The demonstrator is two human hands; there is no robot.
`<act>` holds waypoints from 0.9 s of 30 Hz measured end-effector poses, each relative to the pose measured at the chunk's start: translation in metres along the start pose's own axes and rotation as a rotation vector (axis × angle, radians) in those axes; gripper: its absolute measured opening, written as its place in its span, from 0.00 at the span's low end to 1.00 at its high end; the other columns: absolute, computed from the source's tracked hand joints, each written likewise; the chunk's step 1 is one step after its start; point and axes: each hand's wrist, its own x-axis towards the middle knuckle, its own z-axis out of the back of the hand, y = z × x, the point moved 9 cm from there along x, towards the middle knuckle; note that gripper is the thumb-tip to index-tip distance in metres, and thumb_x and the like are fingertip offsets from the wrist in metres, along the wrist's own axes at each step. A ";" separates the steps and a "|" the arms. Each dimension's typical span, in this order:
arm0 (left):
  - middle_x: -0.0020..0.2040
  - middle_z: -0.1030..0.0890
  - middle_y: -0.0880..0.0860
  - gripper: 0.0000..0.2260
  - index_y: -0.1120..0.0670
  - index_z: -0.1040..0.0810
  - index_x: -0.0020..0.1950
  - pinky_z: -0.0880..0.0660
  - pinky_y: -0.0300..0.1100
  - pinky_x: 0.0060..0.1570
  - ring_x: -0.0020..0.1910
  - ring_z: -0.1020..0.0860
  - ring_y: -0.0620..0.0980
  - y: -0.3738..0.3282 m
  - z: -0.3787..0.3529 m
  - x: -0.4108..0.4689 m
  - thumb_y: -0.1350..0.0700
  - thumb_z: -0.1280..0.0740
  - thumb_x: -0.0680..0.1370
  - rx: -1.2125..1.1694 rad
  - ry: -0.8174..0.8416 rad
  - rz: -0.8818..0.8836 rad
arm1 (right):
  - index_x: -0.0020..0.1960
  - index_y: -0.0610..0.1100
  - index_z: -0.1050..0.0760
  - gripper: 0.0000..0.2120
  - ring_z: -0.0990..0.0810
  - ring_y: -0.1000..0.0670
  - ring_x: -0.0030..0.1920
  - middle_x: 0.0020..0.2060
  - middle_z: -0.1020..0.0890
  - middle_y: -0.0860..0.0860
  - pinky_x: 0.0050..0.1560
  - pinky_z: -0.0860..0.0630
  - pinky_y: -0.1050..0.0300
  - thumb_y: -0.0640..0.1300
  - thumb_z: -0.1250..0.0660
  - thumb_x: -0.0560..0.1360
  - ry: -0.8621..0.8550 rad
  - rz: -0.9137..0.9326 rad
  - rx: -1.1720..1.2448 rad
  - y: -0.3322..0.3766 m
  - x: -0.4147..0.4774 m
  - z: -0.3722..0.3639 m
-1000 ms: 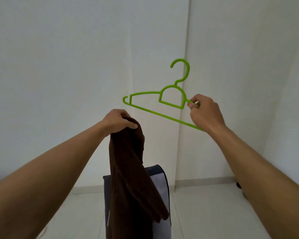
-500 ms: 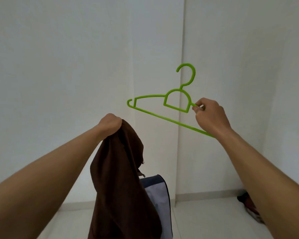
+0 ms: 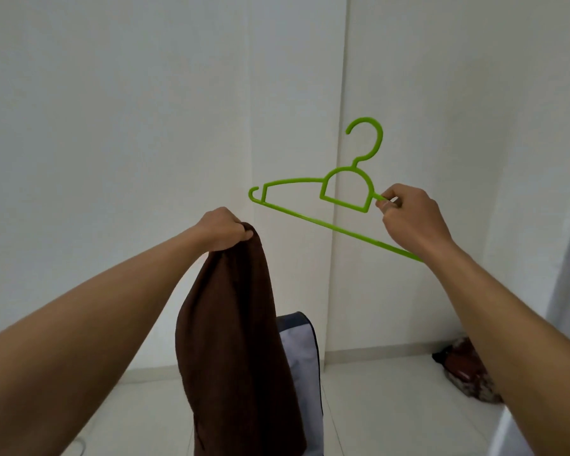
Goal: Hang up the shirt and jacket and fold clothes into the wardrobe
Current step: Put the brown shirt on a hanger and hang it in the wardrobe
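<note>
Left hand (image 3: 226,228): my fingers grip the brown jacket (image 3: 234,324), up in the air.
Right hand (image 3: 412,218): my fingers pinch the green hanger (image 3: 322,189).
Done: nothing hung yet.
To do: hanging, folding.

Clear air lies between green hanger (image 3: 310,219) and brown garment (image 3: 234,324); wall (image 3: 112,126) behind.

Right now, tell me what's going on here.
A person's left hand grips the top of a brown garment, which hangs free. The right hand pinches one arm of a green hanger, held up beside it. The garment is not on the hanger yet. A heap of clothes lies at lower right.
</note>
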 end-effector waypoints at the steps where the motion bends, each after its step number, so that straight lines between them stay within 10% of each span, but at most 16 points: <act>1: 0.43 0.20 0.57 0.15 0.63 0.19 0.47 0.27 0.46 0.40 0.43 0.24 0.53 0.002 0.002 -0.004 0.50 0.32 0.78 -0.018 -0.006 0.006 | 0.48 0.51 0.22 0.05 0.21 0.43 0.47 0.39 0.18 0.50 0.47 0.26 0.51 0.48 0.36 0.80 0.002 0.000 -0.001 0.001 -0.002 0.002; 4: 0.53 0.17 0.57 0.11 0.59 0.17 0.56 0.23 0.48 0.53 0.53 0.21 0.56 0.013 0.006 -0.016 0.59 0.36 0.78 -0.130 -0.015 0.015 | 0.47 0.51 0.22 0.05 0.21 0.42 0.48 0.40 0.18 0.50 0.47 0.26 0.51 0.48 0.36 0.80 0.014 0.005 -0.007 0.005 -0.006 0.005; 7: 0.51 0.18 0.60 0.12 0.62 0.20 0.52 0.25 0.45 0.45 0.47 0.22 0.55 0.019 0.006 -0.019 0.62 0.42 0.77 -0.241 -0.017 0.091 | 0.46 0.52 0.22 0.05 0.20 0.42 0.49 0.40 0.17 0.49 0.50 0.24 0.49 0.48 0.35 0.79 0.020 0.021 -0.012 0.009 -0.002 0.007; 15: 0.42 0.17 0.52 0.20 0.56 0.15 0.46 0.24 0.43 0.42 0.46 0.20 0.52 -0.013 0.003 -0.022 0.39 0.22 0.68 0.203 0.057 0.003 | 0.46 0.52 0.21 0.04 0.20 0.40 0.52 0.44 0.16 0.46 0.54 0.23 0.48 0.49 0.34 0.78 0.033 0.066 0.020 0.006 0.015 0.018; 27: 0.58 0.20 0.60 0.14 0.63 0.21 0.59 0.29 0.45 0.51 0.55 0.23 0.57 -0.019 0.022 -0.017 0.57 0.44 0.83 0.010 -0.141 0.024 | 0.46 0.50 0.21 0.05 0.20 0.41 0.50 0.43 0.16 0.46 0.51 0.25 0.50 0.48 0.34 0.79 0.073 0.081 0.063 -0.016 0.028 0.033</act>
